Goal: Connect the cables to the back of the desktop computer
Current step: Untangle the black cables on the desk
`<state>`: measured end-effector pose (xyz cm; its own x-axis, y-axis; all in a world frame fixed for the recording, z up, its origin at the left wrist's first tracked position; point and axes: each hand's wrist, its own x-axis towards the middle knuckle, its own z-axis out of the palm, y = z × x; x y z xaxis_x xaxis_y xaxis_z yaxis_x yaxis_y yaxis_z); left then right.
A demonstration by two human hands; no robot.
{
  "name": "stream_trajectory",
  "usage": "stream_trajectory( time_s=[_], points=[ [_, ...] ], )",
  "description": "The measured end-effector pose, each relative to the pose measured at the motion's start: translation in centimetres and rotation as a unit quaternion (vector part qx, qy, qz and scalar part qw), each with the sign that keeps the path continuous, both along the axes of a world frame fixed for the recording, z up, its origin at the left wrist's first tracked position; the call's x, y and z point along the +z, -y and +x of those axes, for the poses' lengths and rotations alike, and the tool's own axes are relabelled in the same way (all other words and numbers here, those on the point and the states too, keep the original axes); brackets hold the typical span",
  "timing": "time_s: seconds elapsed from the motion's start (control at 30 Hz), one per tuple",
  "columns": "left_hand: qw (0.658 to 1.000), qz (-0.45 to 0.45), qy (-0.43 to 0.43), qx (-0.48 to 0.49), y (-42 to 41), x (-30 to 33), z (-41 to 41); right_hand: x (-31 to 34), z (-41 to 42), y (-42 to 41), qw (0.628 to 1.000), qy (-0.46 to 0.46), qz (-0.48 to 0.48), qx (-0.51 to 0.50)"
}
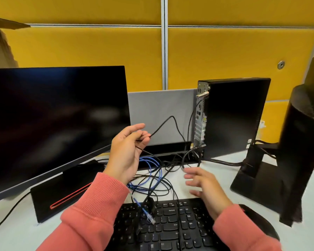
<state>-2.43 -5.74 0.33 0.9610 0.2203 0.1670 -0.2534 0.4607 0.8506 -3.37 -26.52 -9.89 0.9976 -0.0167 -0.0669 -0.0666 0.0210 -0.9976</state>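
The black desktop computer (234,116) stands upright at the back right of the desk, its port panel (200,116) facing left. My left hand (127,151) is raised in front of the left monitor, fingers curled around a thin black cable (168,121) that loops up and runs toward the computer. My right hand (205,185) hovers blurred above the keyboard with fingers spread and nothing in it. A blue network cable (150,167) lies coiled on the desk, its clear plug (151,219) resting on the keyboard among tangled black cables (163,187).
A black keyboard (170,227) lies at the front. A dark monitor (56,116) with a red-striped stand base (62,192) fills the left. A second monitor's back and stand (283,160) rise at the right. Yellow partition panels (225,57) close off the back.
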Motion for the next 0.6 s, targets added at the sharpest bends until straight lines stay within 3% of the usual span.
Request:
stream_trajectory(
  time_s=[0.13,0.3,0.47,0.6],
  points=[
    [0.999,-0.019,-0.007,0.03,-0.8,-0.4,0.1,1.3,-0.3,-1.9,0.995,0.059,-0.051,0.058],
    [0.999,0.027,0.022,0.023,-2.3,-0.8,-0.3,4.8,1.2,-2.3,0.993,0.073,0.079,0.038],
    [0.994,0.071,0.038,0.075,-4.8,-1.2,0.1,8.7,2.3,-0.6,0.989,0.096,0.112,-0.014],
    [0.983,0.111,0.014,0.143,-6.4,-2.1,1.3,11.5,2.1,1.4,0.987,0.127,0.008,-0.093]
  ],
)
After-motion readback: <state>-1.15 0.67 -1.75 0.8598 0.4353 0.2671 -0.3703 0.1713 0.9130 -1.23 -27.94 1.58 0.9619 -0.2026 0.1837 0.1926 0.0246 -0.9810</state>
